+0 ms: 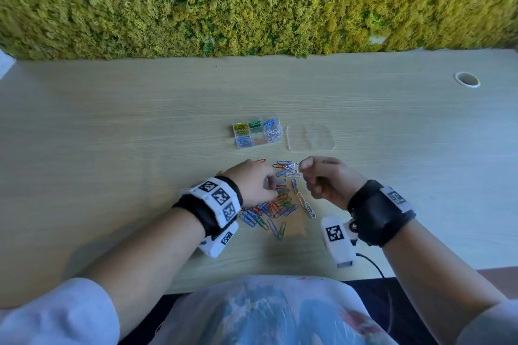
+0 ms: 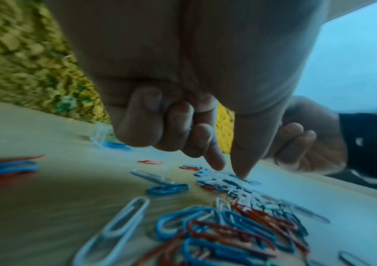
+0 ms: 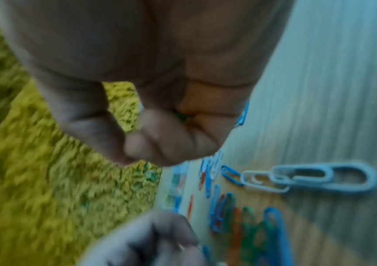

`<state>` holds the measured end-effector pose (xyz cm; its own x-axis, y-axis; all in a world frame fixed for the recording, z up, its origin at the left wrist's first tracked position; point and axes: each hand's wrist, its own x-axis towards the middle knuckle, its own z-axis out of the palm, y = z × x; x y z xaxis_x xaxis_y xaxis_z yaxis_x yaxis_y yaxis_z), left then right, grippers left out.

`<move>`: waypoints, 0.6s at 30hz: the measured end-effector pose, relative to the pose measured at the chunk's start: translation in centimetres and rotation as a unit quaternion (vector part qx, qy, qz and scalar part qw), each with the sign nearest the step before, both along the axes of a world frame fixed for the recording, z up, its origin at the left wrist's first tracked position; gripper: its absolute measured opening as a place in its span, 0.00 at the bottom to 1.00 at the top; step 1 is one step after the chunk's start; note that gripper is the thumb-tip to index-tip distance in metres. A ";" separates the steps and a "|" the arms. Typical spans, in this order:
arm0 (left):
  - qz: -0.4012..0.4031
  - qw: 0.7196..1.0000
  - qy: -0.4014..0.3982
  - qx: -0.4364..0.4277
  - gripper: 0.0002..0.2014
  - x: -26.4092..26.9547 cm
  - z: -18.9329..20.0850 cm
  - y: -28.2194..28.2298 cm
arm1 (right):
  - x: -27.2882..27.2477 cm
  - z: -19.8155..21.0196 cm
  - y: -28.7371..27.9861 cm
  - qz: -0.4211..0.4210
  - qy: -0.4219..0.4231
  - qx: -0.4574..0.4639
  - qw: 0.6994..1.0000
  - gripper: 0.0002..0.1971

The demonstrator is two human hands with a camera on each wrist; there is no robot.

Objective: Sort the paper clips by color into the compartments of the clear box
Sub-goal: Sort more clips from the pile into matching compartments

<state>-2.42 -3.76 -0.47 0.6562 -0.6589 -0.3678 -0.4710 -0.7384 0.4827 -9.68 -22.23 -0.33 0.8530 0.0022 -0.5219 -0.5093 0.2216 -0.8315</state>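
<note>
The clear box (image 1: 256, 131) stands on the table with yellow, green, blue, white and red clips in separate compartments. Nearer me lies a mixed pile of paper clips (image 1: 276, 203) (image 2: 228, 232). My left hand (image 1: 270, 180) (image 2: 229, 171) hovers over the pile. Its thumb (image 2: 243, 172) and forefinger point down, slightly apart, with their tips on the clips, and the other fingers are curled in. My right hand (image 1: 304, 169) (image 3: 132, 144) is a raised fist right of the pile, and a bit of green shows inside it. White linked clips (image 1: 305, 204) (image 3: 308, 177) lie below it.
The box's clear lid (image 1: 309, 137) lies flat to its right. A moss wall (image 1: 252, 3) backs the table. A cable hole (image 1: 466, 80) is at the far right, and a black cable (image 1: 370, 260) runs off the front edge.
</note>
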 end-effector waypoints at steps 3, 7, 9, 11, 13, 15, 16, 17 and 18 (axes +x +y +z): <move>-0.045 0.996 -0.066 0.045 0.05 -0.5 0.4 -1.9 | 0.1 -0.1 1.1 0.140 -0.019 -0.334 0.932 0.04; -0.068 0.987 -0.119 0.081 0.06 -0.7 0.6 -3.3 | -0.6 -0.1 3.2 0.264 -0.054 -0.575 0.772 0.08; -0.071 0.986 -0.119 0.094 0.06 -0.7 0.6 -3.6 | -0.7 -0.4 3.6 0.285 -0.049 -0.611 0.736 0.10; -0.074 0.985 -0.119 0.100 0.04 -0.5 0.6 -3.7 | -0.5 -0.4 3.8 0.299 -0.042 -0.617 0.726 0.12; -0.066 0.987 -0.111 0.094 0.02 -0.3 0.5 -3.6 | -0.3 -0.1 3.7 0.310 -0.035 -0.612 0.727 0.12; -0.048 0.990 -0.107 0.080 0.03 0.1 0.4 -3.3 | -0.2 0.2 3.4 0.296 -0.024 -0.583 0.756 0.10; -0.041 0.991 -0.106 0.074 0.04 0.2 0.4 -3.1 | -0.2 0.3 3.1 0.278 -0.020 -0.561 0.779 0.08; -0.036 0.992 -0.104 0.066 0.04 0.4 0.3 -2.9 | -0.2 0.3 2.6 0.258 -0.017 -0.533 0.805 0.06; -0.034 0.993 -0.099 0.058 0.04 0.5 0.3 -2.7 | -0.1 0.4 2.2 0.237 -0.013 -0.499 0.834 0.03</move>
